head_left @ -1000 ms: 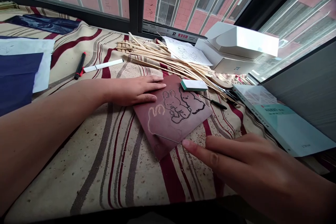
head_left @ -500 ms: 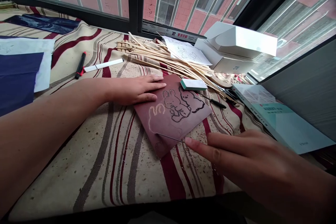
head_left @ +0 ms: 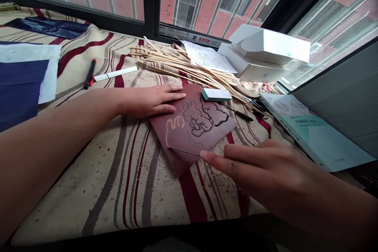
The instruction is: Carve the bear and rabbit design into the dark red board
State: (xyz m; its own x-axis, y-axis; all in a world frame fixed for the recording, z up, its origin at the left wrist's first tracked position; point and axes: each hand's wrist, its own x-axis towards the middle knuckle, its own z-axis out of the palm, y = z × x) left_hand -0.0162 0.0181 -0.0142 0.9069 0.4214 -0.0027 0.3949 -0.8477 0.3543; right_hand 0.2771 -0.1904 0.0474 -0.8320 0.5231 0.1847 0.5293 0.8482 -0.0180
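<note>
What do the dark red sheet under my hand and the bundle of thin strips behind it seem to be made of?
The dark red sheet looks like matte rubber or linoleum; its cut lines show a paler core. The thin strips look like bamboo or split wood: pale, apparently unpainted, and straight.

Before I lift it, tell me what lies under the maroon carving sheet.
The maroon carving sheet lies on the striped cloth, which shows along its edges. The patch directly beneath the sheet is covered, so whatever else may be there cannot be seen.
</note>
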